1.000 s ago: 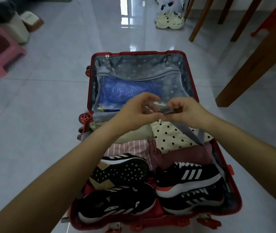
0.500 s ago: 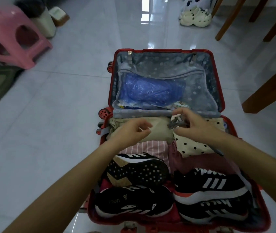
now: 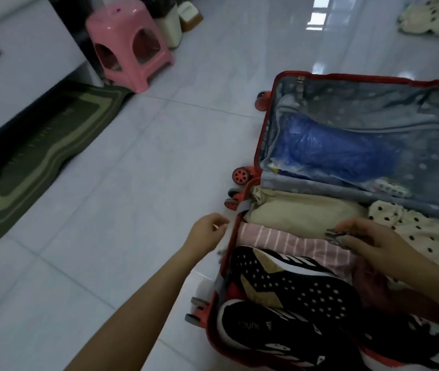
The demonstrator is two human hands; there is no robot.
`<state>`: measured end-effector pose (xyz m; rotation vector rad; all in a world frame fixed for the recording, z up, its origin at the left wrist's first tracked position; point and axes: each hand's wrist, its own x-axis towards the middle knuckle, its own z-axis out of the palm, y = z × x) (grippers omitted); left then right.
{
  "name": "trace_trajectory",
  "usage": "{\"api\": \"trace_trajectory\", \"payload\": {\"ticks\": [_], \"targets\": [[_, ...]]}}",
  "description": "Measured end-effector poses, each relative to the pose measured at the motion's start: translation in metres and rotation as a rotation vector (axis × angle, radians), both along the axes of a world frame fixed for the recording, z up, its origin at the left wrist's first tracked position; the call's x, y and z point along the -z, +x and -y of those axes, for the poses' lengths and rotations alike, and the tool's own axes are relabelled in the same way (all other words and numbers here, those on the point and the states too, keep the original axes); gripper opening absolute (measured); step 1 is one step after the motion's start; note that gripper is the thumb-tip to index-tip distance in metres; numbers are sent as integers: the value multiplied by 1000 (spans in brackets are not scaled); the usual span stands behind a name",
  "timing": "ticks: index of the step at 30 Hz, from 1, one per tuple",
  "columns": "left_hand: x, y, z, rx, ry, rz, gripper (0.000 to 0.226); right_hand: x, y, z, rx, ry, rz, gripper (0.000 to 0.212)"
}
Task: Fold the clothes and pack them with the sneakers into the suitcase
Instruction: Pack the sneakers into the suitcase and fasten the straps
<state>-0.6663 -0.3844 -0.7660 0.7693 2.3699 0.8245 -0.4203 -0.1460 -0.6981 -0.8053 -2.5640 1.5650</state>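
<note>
Head view: suitcase (image 3: 373,77), open at 3 o'clock on the floor (image 3: 132,183), has folded clothes (image 3: 298,212) and sneakers (image 3: 293,285) filling its near half, so the right hand (image 3: 373,245) pinches the buckle (image 3: 333,235) over them while the left hand (image 3: 206,232) curls at the grey strap (image 3: 243,207) on its 9 o'clock rim (grip unclear), probably to cinch them.

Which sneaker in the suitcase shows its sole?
The sneaker beside the pink striped garment: its dotted black-and-tan sole faces up; the other sneakers show their sides.
</note>
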Motion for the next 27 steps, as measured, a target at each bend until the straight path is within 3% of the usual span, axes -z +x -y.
{"api": "trace_trajectory", "payload": {"ticks": [1,3,5,8,10,14,19,23,27], "targets": [[9,-8,9,-22,-37,-7,20,-1,-1,3,12,-10,-7,23],[27,-17,22,-13,-113,-14,23,-2,-3,9,28,-68,-5,4],[43,-20,28,46,-187,-12,26,4,-3,13,27,-87,20,34],[64,-20,27,136,-286,-14,31,9,-5,20,25,-130,62,19],[80,-19,24,211,-356,-12,37,14,-1,21,62,-138,58,53],[105,-13,16,334,-421,-61,37,15,2,21,104,-212,106,72],[117,-15,17,337,-357,-39,28,10,2,21,73,-176,130,71],[92,-35,28,165,-263,70,18,4,2,21,28,-150,166,70],[31,-49,37,-68,41,201,11,-10,0,20,62,-162,129,54]]}}
